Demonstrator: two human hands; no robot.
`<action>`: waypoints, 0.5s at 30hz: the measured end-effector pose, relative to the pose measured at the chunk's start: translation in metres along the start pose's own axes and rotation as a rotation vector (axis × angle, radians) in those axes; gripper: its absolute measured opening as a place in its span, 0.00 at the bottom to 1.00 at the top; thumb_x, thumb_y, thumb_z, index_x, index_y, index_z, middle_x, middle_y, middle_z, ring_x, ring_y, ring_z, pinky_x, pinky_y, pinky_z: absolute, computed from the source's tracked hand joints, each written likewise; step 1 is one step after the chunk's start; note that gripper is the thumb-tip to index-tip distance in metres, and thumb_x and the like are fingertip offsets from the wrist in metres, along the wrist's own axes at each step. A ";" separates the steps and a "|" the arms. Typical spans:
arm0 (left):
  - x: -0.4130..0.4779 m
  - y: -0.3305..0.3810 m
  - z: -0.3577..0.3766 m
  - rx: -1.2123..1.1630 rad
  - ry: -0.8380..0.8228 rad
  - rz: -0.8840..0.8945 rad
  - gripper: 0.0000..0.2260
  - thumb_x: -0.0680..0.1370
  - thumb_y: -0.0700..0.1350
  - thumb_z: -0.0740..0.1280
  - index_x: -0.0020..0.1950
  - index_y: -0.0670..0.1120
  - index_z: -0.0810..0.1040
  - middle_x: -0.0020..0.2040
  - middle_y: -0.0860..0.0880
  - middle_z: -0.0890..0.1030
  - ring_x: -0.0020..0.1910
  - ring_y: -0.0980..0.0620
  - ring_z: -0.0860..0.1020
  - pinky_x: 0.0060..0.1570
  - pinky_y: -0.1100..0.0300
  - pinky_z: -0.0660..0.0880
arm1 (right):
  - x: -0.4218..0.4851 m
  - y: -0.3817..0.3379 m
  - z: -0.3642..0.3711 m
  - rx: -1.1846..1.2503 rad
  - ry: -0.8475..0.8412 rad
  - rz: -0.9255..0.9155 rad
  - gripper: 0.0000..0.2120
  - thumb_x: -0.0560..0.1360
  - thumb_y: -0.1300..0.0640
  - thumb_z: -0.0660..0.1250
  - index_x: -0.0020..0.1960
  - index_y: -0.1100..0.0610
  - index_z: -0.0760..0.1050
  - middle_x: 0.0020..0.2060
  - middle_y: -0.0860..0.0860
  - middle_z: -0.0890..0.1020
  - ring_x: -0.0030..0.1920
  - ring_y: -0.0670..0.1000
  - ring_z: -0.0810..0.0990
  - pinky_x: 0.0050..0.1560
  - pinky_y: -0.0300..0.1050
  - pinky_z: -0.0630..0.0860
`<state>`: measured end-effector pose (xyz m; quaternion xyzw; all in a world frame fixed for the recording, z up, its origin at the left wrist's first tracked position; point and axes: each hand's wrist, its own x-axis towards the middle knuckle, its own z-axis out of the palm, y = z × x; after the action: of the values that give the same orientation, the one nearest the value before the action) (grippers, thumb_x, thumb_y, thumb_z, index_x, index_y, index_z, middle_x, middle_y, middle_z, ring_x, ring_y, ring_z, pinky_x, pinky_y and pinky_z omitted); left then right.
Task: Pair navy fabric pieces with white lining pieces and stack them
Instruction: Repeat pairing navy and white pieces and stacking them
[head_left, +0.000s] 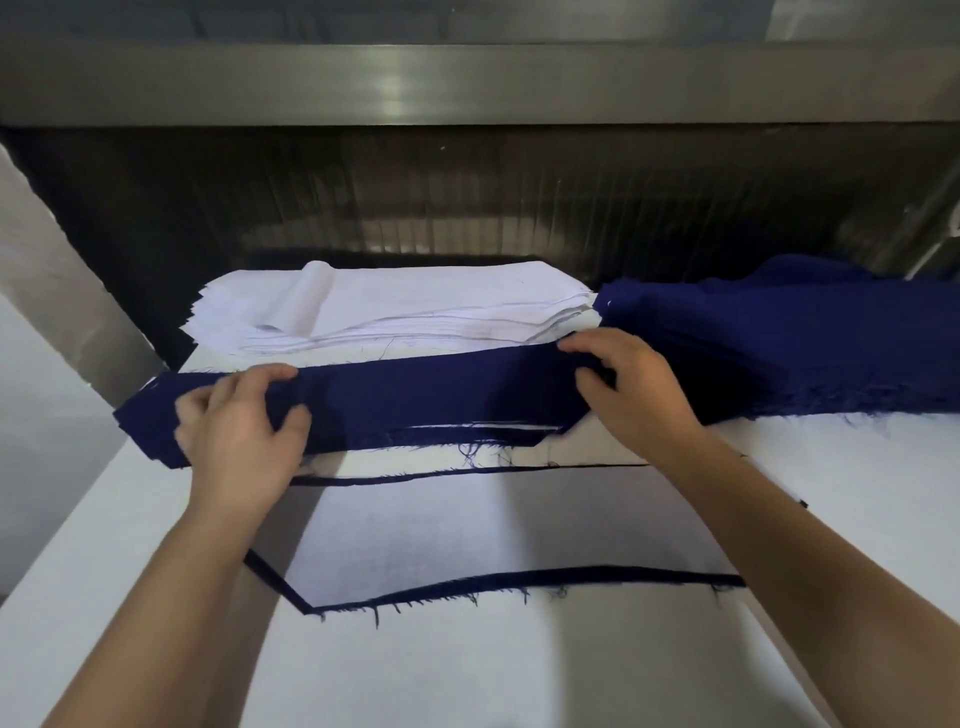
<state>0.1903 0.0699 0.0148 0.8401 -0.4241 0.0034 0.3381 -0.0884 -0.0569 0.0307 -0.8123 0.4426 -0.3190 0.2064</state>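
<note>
Lining (493, 530) lies nearest, navy edging showing under it. Just beyond, left hand (239, 441) and right hand (634, 395) each grip an end of a navy piece (415, 400); best kept taut and squared before laying. White stack (395, 306) and navy pile (805, 332) sit behind.

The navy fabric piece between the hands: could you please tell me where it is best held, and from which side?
Grip the navy fabric piece at its two short ends, coming from the near side, as the left hand and right hand do. It is a long, limp strip with a frayed near edge, so end grips keep it stretched flat for laying down.
</note>
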 end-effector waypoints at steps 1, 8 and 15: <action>0.008 0.005 0.003 -0.038 -0.024 -0.034 0.19 0.78 0.44 0.65 0.69 0.49 0.71 0.66 0.41 0.73 0.66 0.38 0.61 0.64 0.46 0.60 | 0.013 -0.003 0.006 0.041 0.017 0.011 0.17 0.75 0.66 0.62 0.62 0.56 0.76 0.60 0.50 0.77 0.61 0.48 0.72 0.60 0.33 0.63; 0.052 0.027 0.025 -0.163 -0.159 -0.177 0.28 0.77 0.55 0.64 0.73 0.64 0.54 0.66 0.42 0.70 0.68 0.38 0.60 0.65 0.44 0.60 | 0.085 -0.004 0.047 -0.064 -0.063 0.153 0.23 0.81 0.54 0.55 0.75 0.51 0.58 0.76 0.56 0.53 0.75 0.54 0.49 0.72 0.47 0.49; 0.079 0.027 0.035 -0.088 -0.155 -0.202 0.27 0.76 0.58 0.65 0.74 0.61 0.60 0.71 0.44 0.65 0.70 0.40 0.59 0.67 0.45 0.55 | 0.110 0.009 0.068 -0.418 -0.174 0.170 0.25 0.81 0.49 0.48 0.76 0.53 0.51 0.76 0.54 0.53 0.76 0.53 0.47 0.73 0.54 0.40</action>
<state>0.2116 -0.0171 0.0258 0.8606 -0.3621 -0.1144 0.3394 -0.0015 -0.1520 0.0138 -0.8217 0.5462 -0.1308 0.0972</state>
